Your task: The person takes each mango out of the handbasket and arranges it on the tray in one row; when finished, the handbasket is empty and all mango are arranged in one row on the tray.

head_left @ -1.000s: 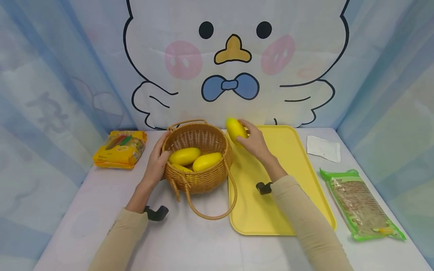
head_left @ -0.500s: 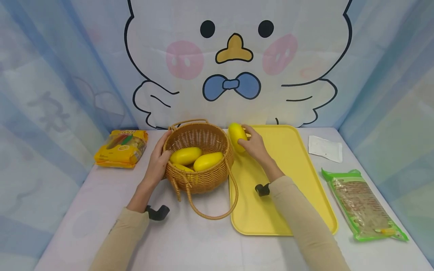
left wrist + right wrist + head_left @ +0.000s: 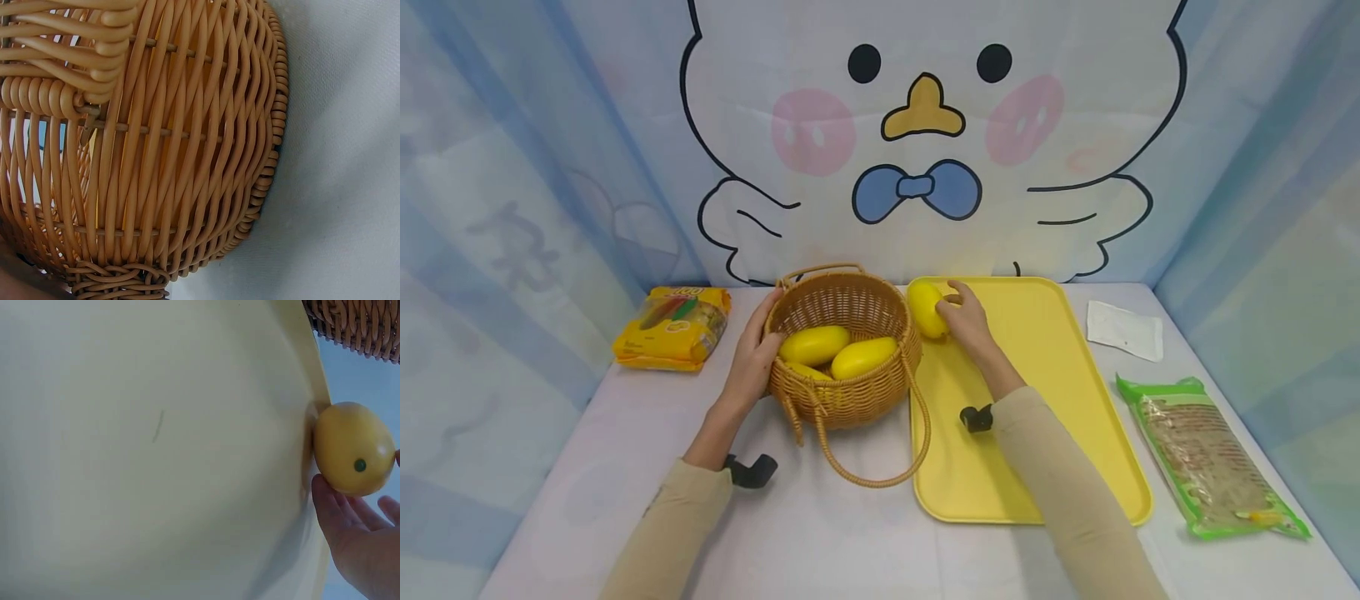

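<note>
My left hand (image 3: 754, 358) grips the left side of a round wicker basket (image 3: 850, 404), its thumb over the rim. Inside the basket lie smooth yellow mangoes (image 3: 865, 357), one partly hidden by the front wall. The left wrist view shows the woven wall (image 3: 181, 144) close up. My right hand (image 3: 972, 325) is beside another yellow mango (image 3: 927, 310), which rests at the far left corner of the yellow tray (image 3: 1022, 358). In the right wrist view the fingers (image 3: 331, 509) lie loosely by this mango (image 3: 353, 447), whose end bears a green dot.
A yellow food packet (image 3: 673, 327) lies at the back left. On the right are a white sachet (image 3: 1125, 330) and a green-edged clear bag (image 3: 1213, 458). The basket's looped handle (image 3: 880, 482) hangs forward over the tray's left edge.
My right hand has lowered the mango onto the tray's far left corner, and its fingers have loosened from it. The left hand and basket stay in place.
</note>
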The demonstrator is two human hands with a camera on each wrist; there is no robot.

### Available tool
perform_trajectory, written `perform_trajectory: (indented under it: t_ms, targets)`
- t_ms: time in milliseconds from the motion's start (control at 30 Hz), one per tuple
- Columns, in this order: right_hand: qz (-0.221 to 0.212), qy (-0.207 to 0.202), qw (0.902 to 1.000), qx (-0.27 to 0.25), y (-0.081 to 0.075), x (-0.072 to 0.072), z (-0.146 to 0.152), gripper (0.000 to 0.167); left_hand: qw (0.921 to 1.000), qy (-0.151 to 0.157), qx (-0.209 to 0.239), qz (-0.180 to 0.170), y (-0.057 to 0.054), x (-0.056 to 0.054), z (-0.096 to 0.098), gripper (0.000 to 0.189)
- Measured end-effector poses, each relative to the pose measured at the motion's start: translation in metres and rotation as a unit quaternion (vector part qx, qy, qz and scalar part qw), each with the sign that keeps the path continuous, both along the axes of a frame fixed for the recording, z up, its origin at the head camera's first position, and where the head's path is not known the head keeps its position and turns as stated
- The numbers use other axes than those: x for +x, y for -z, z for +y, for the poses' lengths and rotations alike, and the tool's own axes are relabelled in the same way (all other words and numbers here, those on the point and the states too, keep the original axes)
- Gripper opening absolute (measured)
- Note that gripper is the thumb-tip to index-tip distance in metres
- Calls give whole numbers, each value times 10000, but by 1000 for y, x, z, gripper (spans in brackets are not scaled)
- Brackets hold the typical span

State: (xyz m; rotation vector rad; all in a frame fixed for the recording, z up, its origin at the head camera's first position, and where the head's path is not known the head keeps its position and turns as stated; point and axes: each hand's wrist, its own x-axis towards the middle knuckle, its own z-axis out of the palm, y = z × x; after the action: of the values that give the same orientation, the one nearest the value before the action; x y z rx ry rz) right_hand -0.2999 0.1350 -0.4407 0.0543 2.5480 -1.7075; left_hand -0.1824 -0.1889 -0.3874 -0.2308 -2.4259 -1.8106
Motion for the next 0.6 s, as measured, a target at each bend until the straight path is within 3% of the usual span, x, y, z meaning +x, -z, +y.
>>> perform_trajectory:
  t_ms: [600]
  targets:
    - [480, 138, 9964, 679, 8, 2, -5, 67, 10000, 8, -42, -11, -1, 1, 0, 65]
